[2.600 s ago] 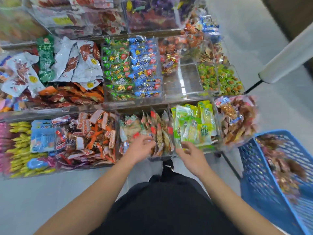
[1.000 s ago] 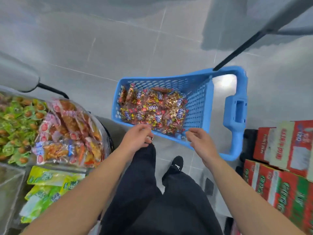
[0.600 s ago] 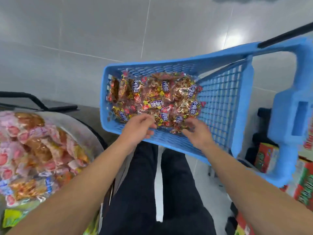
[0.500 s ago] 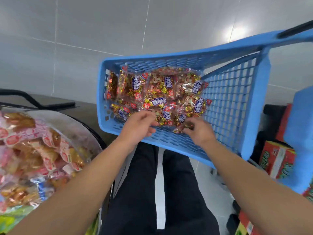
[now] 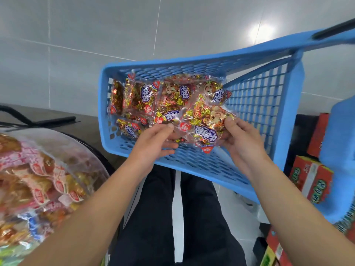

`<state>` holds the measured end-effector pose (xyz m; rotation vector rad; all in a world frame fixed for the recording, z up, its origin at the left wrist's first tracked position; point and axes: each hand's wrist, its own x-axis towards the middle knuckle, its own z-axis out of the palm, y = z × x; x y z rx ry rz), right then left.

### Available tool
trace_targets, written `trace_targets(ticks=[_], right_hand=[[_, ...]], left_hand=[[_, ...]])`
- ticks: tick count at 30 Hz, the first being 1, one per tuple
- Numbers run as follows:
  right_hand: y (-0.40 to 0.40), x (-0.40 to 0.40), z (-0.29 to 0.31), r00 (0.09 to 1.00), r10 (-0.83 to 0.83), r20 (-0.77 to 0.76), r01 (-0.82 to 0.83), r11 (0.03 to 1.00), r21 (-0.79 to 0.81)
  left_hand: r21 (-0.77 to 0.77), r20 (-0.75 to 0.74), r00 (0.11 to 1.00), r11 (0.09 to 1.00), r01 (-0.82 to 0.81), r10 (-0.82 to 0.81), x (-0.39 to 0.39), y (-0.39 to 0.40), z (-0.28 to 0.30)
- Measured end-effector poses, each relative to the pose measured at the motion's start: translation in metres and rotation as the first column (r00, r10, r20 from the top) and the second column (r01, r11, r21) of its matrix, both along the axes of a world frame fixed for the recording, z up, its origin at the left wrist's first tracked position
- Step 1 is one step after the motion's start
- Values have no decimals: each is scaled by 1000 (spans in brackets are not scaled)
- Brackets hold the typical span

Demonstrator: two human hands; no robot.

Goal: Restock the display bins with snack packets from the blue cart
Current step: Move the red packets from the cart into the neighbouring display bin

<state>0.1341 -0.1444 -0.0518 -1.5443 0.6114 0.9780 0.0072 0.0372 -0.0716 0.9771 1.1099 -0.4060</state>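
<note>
The blue cart (image 5: 255, 104) stands in front of me, its basket holding several clear snack packets (image 5: 151, 96) with gold and red candies and blue labels. Both hands are inside the basket. My left hand (image 5: 153, 143) pinches the left edge of a snack packet (image 5: 203, 127) lifted off the pile. My right hand (image 5: 240, 139) grips the same packet's right side, thumb on top. A display bin (image 5: 63, 143) with pink and orange snack packets sits at the lower left.
Red and green cardboard boxes (image 5: 311, 181) are stacked on the floor at the right, beside the cart's blue handle (image 5: 342, 166). A black metal stand leg (image 5: 38, 120) lies at the left. Grey floor tiles (image 5: 96, 35) spread beyond the cart.
I turned from the display bins to the cart. Both hands reached into the basket and took hold of a packet, now raised a little above the pile.
</note>
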Motion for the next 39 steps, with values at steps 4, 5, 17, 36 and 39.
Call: trace_targets(ticks=[4,5,17,36,39], right_hand=[[8,-17,-5,981,-130,-145,147,983,110],[10,-21,-8,975,-148,-166,168,978,120],[13,-20,-25,988,115,-104,-106,991,87],[8,15,-105,379,910,-166,-586,97,-805],[13,14,-104,329,925,-191,-551,24,-834]], left_hand=[[-171,81,983,974,-149,164,8,-3,10],[-185,92,977,967,-172,191,9,-3,10],[280,150,903,893,352,-403,24,29,-3],[238,-13,998,969,67,-65,0,40,-27],[243,-42,999,970,14,-4,-5,49,-26]])
